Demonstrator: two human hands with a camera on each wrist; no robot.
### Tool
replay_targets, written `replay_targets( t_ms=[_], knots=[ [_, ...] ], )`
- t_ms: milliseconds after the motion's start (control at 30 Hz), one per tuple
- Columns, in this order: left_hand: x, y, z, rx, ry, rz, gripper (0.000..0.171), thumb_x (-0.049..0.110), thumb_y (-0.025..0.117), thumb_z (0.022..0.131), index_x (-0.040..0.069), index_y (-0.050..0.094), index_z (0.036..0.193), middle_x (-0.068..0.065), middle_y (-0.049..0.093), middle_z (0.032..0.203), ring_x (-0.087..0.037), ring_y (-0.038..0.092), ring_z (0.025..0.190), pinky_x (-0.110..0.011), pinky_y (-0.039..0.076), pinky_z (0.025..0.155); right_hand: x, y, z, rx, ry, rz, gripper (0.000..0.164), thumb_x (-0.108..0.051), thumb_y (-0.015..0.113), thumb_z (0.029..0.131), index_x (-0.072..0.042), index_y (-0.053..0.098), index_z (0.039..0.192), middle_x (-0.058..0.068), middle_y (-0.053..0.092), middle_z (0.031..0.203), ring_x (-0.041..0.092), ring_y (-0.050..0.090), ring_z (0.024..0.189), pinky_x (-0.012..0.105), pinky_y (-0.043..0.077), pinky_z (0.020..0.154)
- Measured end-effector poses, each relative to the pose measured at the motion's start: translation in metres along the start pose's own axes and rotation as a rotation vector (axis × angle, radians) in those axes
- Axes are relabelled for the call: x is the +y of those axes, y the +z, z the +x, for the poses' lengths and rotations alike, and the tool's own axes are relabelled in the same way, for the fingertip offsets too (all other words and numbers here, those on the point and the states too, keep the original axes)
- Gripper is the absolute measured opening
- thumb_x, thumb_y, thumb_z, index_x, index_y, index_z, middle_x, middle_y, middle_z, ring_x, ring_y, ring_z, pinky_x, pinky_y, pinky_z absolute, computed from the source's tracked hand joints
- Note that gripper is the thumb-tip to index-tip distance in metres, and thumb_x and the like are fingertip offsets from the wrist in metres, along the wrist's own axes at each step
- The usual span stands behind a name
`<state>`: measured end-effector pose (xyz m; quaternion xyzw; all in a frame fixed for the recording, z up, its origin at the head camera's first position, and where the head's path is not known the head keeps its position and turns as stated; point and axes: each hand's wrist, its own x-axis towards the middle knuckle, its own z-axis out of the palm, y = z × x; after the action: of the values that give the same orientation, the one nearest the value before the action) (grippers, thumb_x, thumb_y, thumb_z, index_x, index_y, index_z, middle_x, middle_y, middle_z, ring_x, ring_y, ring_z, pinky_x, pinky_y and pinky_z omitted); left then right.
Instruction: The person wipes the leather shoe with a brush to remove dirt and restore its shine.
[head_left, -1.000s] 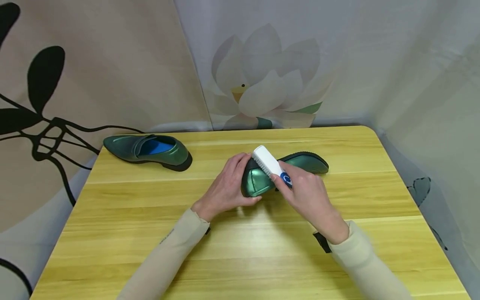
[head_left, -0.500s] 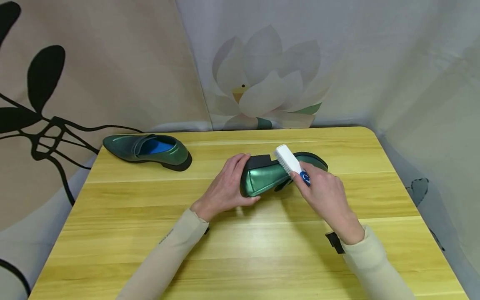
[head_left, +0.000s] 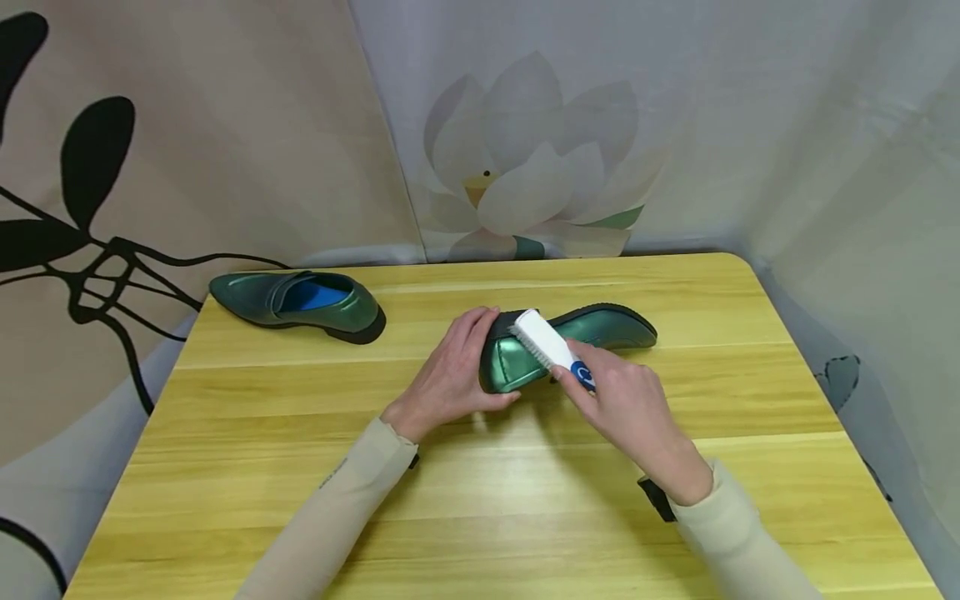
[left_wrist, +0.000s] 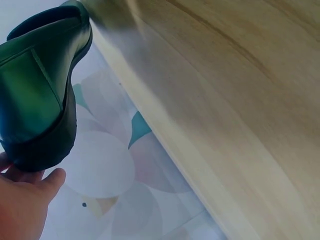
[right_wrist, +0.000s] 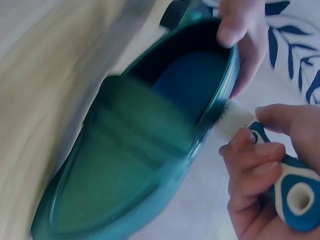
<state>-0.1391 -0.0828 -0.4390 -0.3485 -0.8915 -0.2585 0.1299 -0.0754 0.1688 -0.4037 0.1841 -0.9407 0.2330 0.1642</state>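
Observation:
A shiny green loafer [head_left: 611, 328] is held on its side above the table, its dark sole edge facing away and its toe to the right. My left hand [head_left: 448, 372] grips it by the heel; in the right wrist view that thumb hooks over the rim of the shoe opening. My right hand [head_left: 630, 408] holds a white brush [head_left: 542, 337] with a blue-and-white handle [right_wrist: 300, 187], fingers curled round it. Its bristles lie against the shoe near the heel. The left wrist view shows the heel of the loafer [left_wrist: 30, 100] over the fingers.
A second green loafer [head_left: 352, 313] with a blue insole stands upright at the table's back left, toe left. The wooden table [head_left: 480, 525] has its far edge just behind both shoes. A curtain [head_left: 750, 125] with a flower print hangs behind.
The brush first went right along the shoe toward the toe, then came back left to the heel. My left hand and the shoe have hardly moved.

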Motion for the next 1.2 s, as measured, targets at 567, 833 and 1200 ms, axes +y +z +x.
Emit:
replay_targets(
  t_ms=[567, 833, 1200],
  knots=[
    [-0.001, -0.001, -0.001, 0.01, 0.007, -0.002, 0.115, 0.043, 0.098, 0.065, -0.001, 0.038, 0.152, -0.019, 0.044, 0.147, -0.032, 0.046, 0.132, -0.047, 0.046, 0.11, 0.014, -0.009, 0.01, -0.005, 0.107, -0.019, 0.046, -0.033, 0.07, 0.099, 0.003, 0.069, 0.127, 0.021, 0.075, 0.103, 0.027, 0.063, 0.061, 0.041, 0.05, 0.048],
    [-0.002, 0.001, -0.003, -0.007, 0.026, 0.029, 0.113, 0.047, 0.096, 0.067, -0.001, 0.039, 0.152, -0.019, 0.045, 0.147, -0.033, 0.045, 0.134, -0.046, 0.044, 0.112, 0.023, -0.011, 0.008, -0.019, 0.171, -0.031, 0.045, -0.033, 0.067, 0.102, 0.002, 0.068, 0.129, 0.023, 0.074, 0.101, 0.028, 0.063, 0.06, 0.041, 0.048, 0.047],
    [-0.005, 0.003, -0.004, 0.001, 0.022, 0.013, 0.115, 0.045, 0.097, 0.067, -0.001, 0.037, 0.153, -0.019, 0.043, 0.148, -0.032, 0.044, 0.135, -0.045, 0.043, 0.112, 0.043, -0.021, 0.007, -0.007, 0.247, -0.005, 0.046, -0.031, 0.064, 0.104, 0.007, 0.066, 0.13, 0.027, 0.073, 0.1, 0.029, 0.063, 0.062, 0.045, 0.05, 0.052]
  ],
)
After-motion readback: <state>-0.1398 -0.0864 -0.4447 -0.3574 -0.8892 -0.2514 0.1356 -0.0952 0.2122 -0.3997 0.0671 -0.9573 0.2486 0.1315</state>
